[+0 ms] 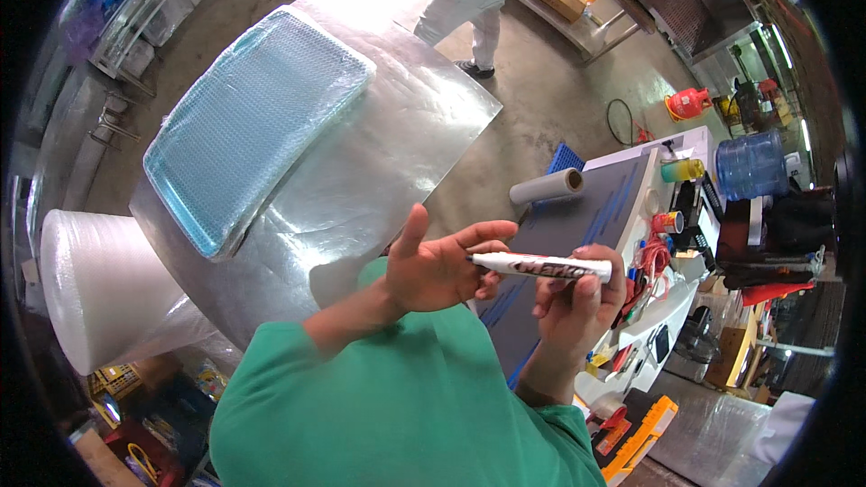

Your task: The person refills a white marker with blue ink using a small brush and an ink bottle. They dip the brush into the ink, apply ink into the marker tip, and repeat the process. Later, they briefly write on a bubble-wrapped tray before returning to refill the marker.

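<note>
My right hand [585, 299] pinches a white marker pen [550, 266] between thumb and fingers, its barrel lying nearly level and its dark narrow end pointing left. That end reaches the fingers of my left hand [435, 263]; whether it touches them I cannot tell. The left palm is turned up, with the thumb raised and the index finger stretched out, while the lower fingers curl a little. Beyond my left hand, a flat rectangular bundle wrapped in bluish bubble wrap [257, 122] lies on a shiny metal-topped table [406, 117].
A large roll of bubble wrap [113, 289] stands at the left. On the right, a dark-topped bench [586, 203] carries a film roll [546, 187], with a blue water bottle [751, 165] beyond. A person [478, 0] stands past the table; a red gas cylinder [690, 104] is farther right.
</note>
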Available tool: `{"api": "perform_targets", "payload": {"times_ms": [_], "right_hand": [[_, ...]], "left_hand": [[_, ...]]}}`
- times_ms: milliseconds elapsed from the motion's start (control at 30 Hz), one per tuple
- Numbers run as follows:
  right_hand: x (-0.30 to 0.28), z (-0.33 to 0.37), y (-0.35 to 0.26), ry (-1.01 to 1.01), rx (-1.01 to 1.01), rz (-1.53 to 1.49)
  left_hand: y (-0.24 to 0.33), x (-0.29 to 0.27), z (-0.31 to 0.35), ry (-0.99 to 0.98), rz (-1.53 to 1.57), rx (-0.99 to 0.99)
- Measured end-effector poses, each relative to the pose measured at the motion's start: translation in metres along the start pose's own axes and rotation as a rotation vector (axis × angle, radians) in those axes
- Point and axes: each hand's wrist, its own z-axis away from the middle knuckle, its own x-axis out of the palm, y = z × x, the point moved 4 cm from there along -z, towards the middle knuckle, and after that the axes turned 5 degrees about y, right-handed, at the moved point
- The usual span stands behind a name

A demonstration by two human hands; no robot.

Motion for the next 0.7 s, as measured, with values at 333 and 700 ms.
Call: {"api": "perform_targets", "payload": {"times_ms": [333, 700], "right_hand": [[0.021, 0.005, 0.035, 0.034, 0.072, 0.053], [0.075, -0.056, 0.114, -0.31, 0.272, 0.372]], "left_hand": [[0.013, -0.013, 0.012, 0.374, -0.482, 0.042], [0.147, -0.117, 0.23, 1.782, -1.445, 0.71]]}}
